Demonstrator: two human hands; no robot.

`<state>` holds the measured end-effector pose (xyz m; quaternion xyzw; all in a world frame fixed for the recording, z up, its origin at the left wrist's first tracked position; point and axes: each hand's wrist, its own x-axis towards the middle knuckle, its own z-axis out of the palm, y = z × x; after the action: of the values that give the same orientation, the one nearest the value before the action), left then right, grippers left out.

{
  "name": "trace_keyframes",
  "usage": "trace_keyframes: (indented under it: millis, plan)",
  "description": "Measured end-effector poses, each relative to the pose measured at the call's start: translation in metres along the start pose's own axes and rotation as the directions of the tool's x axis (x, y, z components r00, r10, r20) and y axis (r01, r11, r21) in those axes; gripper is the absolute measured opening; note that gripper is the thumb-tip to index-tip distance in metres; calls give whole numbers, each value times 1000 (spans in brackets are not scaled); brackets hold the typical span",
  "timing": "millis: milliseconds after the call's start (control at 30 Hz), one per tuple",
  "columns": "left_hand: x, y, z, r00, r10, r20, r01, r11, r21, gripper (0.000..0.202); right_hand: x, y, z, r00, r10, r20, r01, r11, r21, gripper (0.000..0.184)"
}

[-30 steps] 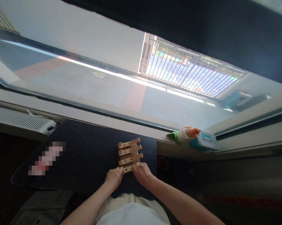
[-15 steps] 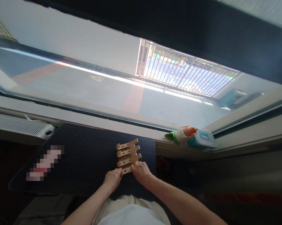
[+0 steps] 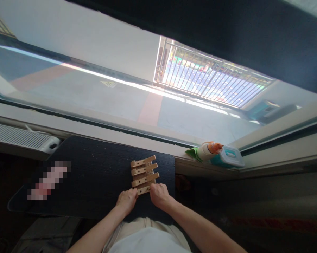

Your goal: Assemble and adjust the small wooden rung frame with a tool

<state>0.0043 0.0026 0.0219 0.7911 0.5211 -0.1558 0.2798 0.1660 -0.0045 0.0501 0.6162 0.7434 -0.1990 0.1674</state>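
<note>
- Slatted wooden rack [image 3: 142,170] at the right part of the black table [image 3: 102,179]; four pale bars marked with dark dots, speckled brownish material [image 3: 147,173] showing between them.
- Left hand [image 3: 127,201] above the near side of the black table, fingers curled in a grip on the left end of the nearest bar [image 3: 143,190].
- Right hand [image 3: 159,194] above the near right part of the black table, closed like a fist on the right end of the same bar; fingertips mostly hidden.
- Pixelated pinkish patch [image 3: 49,181] over the left end of the black table, contents impossible to make out.
- Pale trousers [image 3: 139,226] and white top [image 3: 149,242] at the near edge of the black table.
- Pale sill [image 3: 116,136] along the far edge of the black table.
- White-and-orange object [image 3: 208,151] and green piece [image 3: 194,153], both past the far right corner of the black table; teal box [image 3: 228,157] with a clear lid farther right.
- White radiator [image 3: 18,137] off the far left corner of the black table.
- Window pane [image 3: 76,91] beyond the black table; sunlit barred railing [image 3: 216,79] seen through it.
</note>
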Motion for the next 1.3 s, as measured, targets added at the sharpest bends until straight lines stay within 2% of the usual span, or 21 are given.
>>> trace_keyframes:
  millis: [100,200,300,367,467,567,733,900,1000,1067,1167,1300]
  plan:
    - [-1,0,-1,1000,-7,6,7,1000,1,27,2,2,1,996,94,-10,-93,995,43,17]
    - [-1,0,-1,1000,-17,-5,17,1000,2,26,2,1,-5,998,63,8,-63,998,17,17]
    - [-1,-1,0,1000,-25,-2,25,1000,-2,25,0,-1,-16,1000,-29,3,29,998,-55,20]
    - [-1,-2,0,1000,-27,-13,27,1000,-15,25,-1,0,-19,990,-136,-29,133,986,-105,22]
    - [0,-1,0,999,-28,-26,28,999,-26,27,-2,0,-16,950,-310,-45,297,936,-187,22]
    - [0,-1,1,1000,-29,-11,29,1000,-10,27,-2,0,-9,932,-362,-35,344,908,-240,20]
    - [1,-1,3,1000,-12,-14,12,1000,-1,27,-3,-1,-5,960,-281,5,279,948,-151,20]
    - [0,0,2,1000,-15,-17,15,1000,3,26,1,0,-5,1000,13,11,-13,1000,17,16]
    - [-1,0,0,1000,-15,-12,15,1000,2,27,5,-3,-6,997,75,30,-76,997,29,17]
    - [-2,0,-1,1000,-10,-7,10,1000,8,28,5,-5,-9,998,22,53,-22,1000,-13,19]
    - [-3,0,-2,1000,-12,-12,12,1000,9,27,1,-8,-15,990,-128,51,133,985,-109,22]
    - [-3,-1,-2,1000,-13,-21,12,1000,-7,25,-6,-7,-15,946,-322,33,322,923,-211,21]
